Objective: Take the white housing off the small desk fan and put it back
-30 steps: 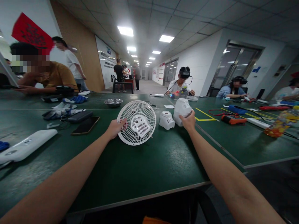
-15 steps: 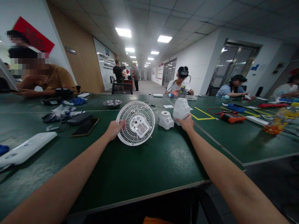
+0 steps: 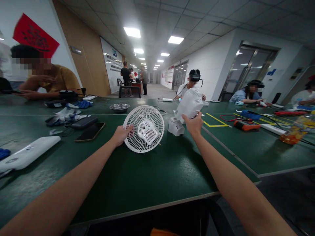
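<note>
My left hand (image 3: 122, 134) grips the left rim of a round white fan grille (image 3: 131, 142), which is tilted so that a plate with slots at its centre faces me. My right hand (image 3: 194, 124) is closed around a larger white plastic fan base (image 3: 189, 103), raised off the table and leaning to the right. Just below and left of that base, a smaller vented white motor cover (image 3: 175, 127) stands on the green table (image 3: 147, 177); the raised base partly hides it.
A metal bowl (image 3: 119, 108) stands behind the grille. To the left lie a phone (image 3: 90, 132), a dark case (image 3: 85, 122) and a white device (image 3: 29, 153). On the right are an orange multimeter (image 3: 246, 125) and a bottle (image 3: 292, 132). Other people sit across the table.
My right hand has lifted the larger white base off the table and tipped it to the right. The grille in my left hand stays almost where it was.
</note>
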`<state>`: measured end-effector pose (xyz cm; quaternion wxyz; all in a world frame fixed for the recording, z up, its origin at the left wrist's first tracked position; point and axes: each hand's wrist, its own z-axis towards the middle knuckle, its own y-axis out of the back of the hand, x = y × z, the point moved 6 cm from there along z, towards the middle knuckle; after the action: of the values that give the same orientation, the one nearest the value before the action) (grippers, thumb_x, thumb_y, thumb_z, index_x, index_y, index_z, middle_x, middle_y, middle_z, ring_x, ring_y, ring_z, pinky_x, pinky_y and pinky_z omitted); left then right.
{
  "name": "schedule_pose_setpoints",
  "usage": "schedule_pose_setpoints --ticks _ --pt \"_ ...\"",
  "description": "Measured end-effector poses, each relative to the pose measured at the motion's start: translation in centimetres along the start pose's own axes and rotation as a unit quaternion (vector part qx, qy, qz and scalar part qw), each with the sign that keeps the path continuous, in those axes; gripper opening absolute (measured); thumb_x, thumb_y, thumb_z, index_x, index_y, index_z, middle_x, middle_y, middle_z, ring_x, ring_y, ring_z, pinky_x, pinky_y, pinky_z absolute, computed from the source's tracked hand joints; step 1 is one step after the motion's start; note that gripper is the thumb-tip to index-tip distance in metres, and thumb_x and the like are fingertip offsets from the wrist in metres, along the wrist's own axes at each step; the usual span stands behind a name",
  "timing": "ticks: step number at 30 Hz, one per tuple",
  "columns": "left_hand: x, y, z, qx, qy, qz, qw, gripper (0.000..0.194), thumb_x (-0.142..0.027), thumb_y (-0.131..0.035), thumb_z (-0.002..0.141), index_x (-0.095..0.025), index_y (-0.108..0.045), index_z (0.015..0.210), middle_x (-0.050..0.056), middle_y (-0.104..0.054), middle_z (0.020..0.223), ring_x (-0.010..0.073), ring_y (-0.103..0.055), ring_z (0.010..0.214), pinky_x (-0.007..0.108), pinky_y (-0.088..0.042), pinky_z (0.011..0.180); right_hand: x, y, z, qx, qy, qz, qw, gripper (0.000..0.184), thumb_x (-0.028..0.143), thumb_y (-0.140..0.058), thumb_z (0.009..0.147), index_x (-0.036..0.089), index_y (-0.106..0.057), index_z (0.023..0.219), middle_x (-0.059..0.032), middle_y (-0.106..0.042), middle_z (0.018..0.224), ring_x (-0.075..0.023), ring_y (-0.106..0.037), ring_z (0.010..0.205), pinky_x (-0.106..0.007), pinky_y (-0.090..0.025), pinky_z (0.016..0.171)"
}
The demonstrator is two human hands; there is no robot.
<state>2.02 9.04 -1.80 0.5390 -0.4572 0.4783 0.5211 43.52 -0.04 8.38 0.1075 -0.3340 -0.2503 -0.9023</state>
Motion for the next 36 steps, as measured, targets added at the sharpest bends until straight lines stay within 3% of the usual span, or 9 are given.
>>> schedule_pose_setpoints --ticks 5,7,13,20,31,36 --pt "-0.1 0.0 -0.1 -0.003 -0.014 0.009 1.0 0.038 -0.046 -0.076 0.069 -0.011 -0.07 0.084 0.009 -0.072 0.075 0.0202 -0.067 0.064 0.034 -0.055 0.062 1.1 -2.3 -2.4 0.113 -0.007 -0.066 0.991 0.077 0.065 -0.068 0.064 0.016 -0.046 0.12 -0.0182 -0.066 0.108 -0.0343 -0.063 0.097 -0.042 -0.048 0.081" --pt "-0.2 -0.1 -0.2 0.002 -0.02 0.015 1.0 0.04 -0.048 -0.076 0.069 -0.011 -0.07 0.083 0.008 -0.071 0.073 0.0196 -0.066 0.063 0.032 -0.054 0.06 0.9 -2.9 -2.9 0.131 -0.011 -0.082 0.988 0.079 0.065 -0.068 0.063 0.015 -0.045 0.121 -0.0193 -0.066 0.108 -0.0346 -0.063 0.098 -0.042 -0.048 0.082" --pt "-0.4 -0.2 -0.3 0.007 -0.015 0.016 1.0 0.042 -0.049 -0.076 0.068 -0.011 -0.07 0.084 0.008 -0.071 0.074 0.0199 -0.066 0.064 0.033 -0.055 0.061 -0.4 -1.3 -0.8 0.069 0.007 -0.07 0.995 0.081 0.064 -0.067 0.064 0.016 -0.043 0.125 -0.017 -0.066 0.11 -0.0343 -0.063 0.099 -0.042 -0.048 0.083" --pt "-0.6 -0.2 -0.5 -0.002 -0.004 0.02 1.0 0.037 -0.047 -0.075 0.07 -0.012 -0.07 0.082 0.008 -0.072 0.073 0.0201 -0.067 0.063 0.034 -0.056 0.061 -4.9 1.8 2.9 0.033 -0.016 -0.078 0.996 0.08 0.061 -0.072 0.06 0.017 -0.047 0.122 -0.0151 -0.066 0.109 -0.0337 -0.063 0.098 -0.043 -0.048 0.083" --pt "-0.5 -0.2 -0.5 0.006 -0.009 0.018 1.0 0.034 -0.045 -0.074 0.072 -0.013 -0.069 0.082 0.007 -0.071 0.072 0.0189 -0.066 0.062 0.032 -0.055 0.06 -7.9 1.5 3.5 0.08 -0.088 0.006 0.993 0.081 0.048 -0.075 0.058 0.016 -0.043 0.126 -0.0154 -0.061 0.118 -0.03 -0.061 0.102 -0.041 -0.046 0.089" --pt "-0.6 -0.4 -0.6 0.013 -0.015 0.001 1.0 0.035 -0.044 -0.075 0.072 -0.012 -0.069 0.082 0.008 -0.072 0.075 0.0195 -0.067 0.065 0.033 -0.056 0.063 -7.0 2.3 4.2 0.009 -0.027 0.06 0.998 0.083 0.053 -0.069 0.067 0.014 -0.039 0.133 -0.0158 -0.061 0.118 -0.0262 -0.06 0.099 -0.038 -0.045 0.089"
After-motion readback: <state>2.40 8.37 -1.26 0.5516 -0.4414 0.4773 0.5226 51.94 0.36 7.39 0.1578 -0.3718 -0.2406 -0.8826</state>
